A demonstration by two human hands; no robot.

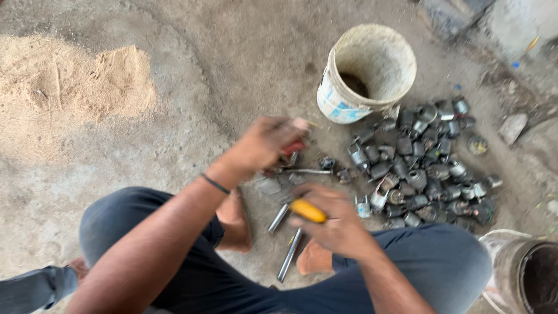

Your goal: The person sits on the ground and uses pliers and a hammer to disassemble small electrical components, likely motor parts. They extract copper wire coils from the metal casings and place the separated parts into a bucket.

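The left hand (264, 142) is raised above the concrete floor (232, 64), wrist bent, with a dark band (215, 184) worn on the forearm; its grip is closed around a small red-and-metal part (292, 150), though motion blur hides the detail. The right hand (331, 224) is held lower and nearer the body, its grip wrapped on a yellow-handled tool (308, 211). Below and between the two grips, metal rods (289, 254) are laid on the floor by the bare feet. Just beyond the left grip, small loose metal pieces (325, 166) are scattered. To the far side of the right grip, a heap of dark cylindrical metal parts (424, 168) is spread, with a white bucket (366, 72) beyond it. A sand pile (70, 81) is seen well apart from the left grip.
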